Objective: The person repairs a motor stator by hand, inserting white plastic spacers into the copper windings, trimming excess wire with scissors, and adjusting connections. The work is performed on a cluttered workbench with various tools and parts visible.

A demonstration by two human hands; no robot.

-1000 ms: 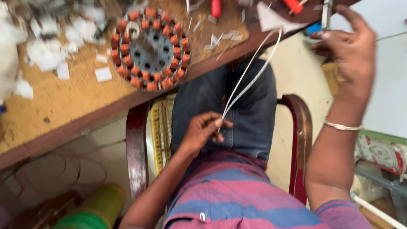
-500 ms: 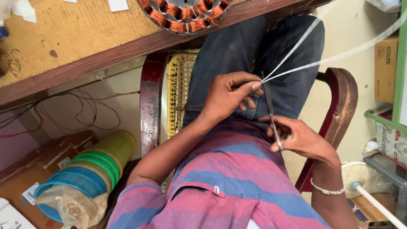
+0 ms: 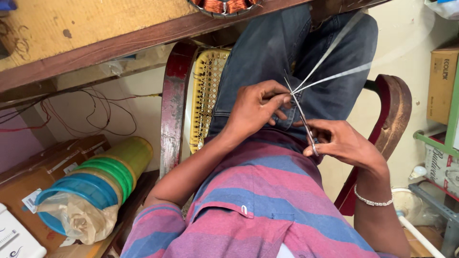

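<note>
My left hand [image 3: 256, 107] pinches two thin white strips [image 3: 330, 62] where they meet over my lap. The strips run up and to the right toward the wooden bench edge [image 3: 110, 50]. My right hand [image 3: 342, 143] holds a small pair of scissors [image 3: 303, 122], its blades open at the pinch point beside my left fingertips. A copper-wound motor stator [image 3: 222, 5] lies on the bench, only its lower rim in view. I sit on a chair with red wooden arms [image 3: 172, 105] and a yellow woven seat [image 3: 205, 95].
On the floor at the left lies a stack of green, yellow and blue plastic containers [image 3: 95, 179] next to cardboard boxes [image 3: 43, 167]. Loose wires [image 3: 86, 112] hang under the bench. A shelf with boxes [image 3: 442, 86] stands at the right.
My right hand came down from the bench to my lap and now holds scissors at the strips. The view has tilted down, so the stator is nearly out of sight.
</note>
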